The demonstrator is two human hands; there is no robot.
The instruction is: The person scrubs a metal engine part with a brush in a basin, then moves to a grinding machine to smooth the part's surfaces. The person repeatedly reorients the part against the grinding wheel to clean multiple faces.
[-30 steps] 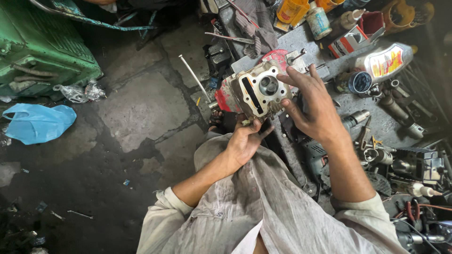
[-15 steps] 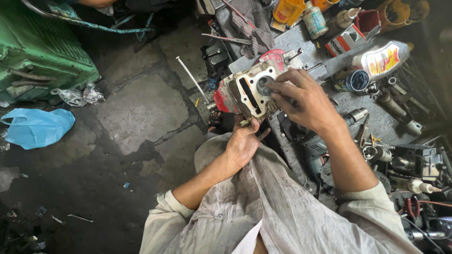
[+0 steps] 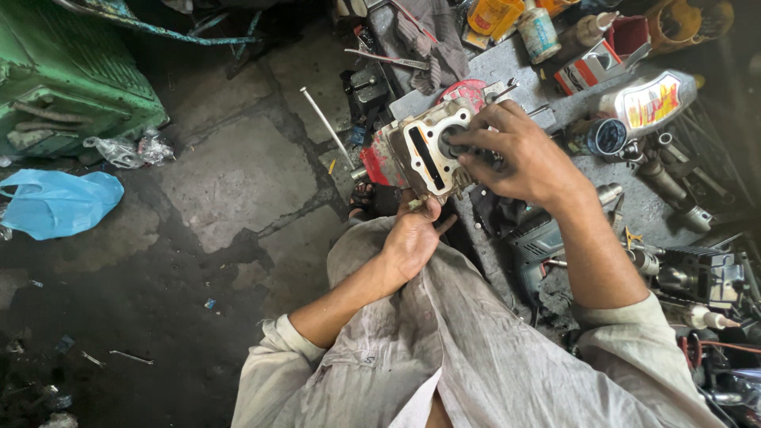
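Left hand: my left hand (image 3: 412, 238) comes up from below and grips the lower edge of the engine cylinder head (image 3: 424, 154), fingers curled under it, thumb out to the side.
Right hand: my right hand (image 3: 519, 158) lies over the right part of the same piece, closed on it, with my fingertips (image 3: 456, 143) pressed at its round opening.
Hands together or apart: both are clamped on the one part, close to each other but not touching.
Cylinder head: a grey metal block with a pale gasket face, a long dark slot and a round bore, tilted toward me and held off the ground above my lap, just in front of the workbench edge.
Behind it: a red part (image 3: 380, 154) sits against its left side; I cannot tell whether the two are joined.
Lap: a stained grey-white garment (image 3: 444, 341) covers my knees under the piece.
Workbench: a grey slab (image 3: 507, 67) to my right carries a silver oil bottle (image 3: 646, 99) lying on its side, a small white bottle (image 3: 537, 32) standing upright, and a grey rag (image 3: 432, 36).
Beside my right forearm: a power drill (image 3: 539, 238) lies among dark engine parts.
Floor: cracked concrete (image 3: 230, 174), with a thin white rod (image 3: 325, 127) near the bench.
Far left: a blue plastic bag (image 3: 55, 202) lies below a green metal body (image 3: 63, 71).
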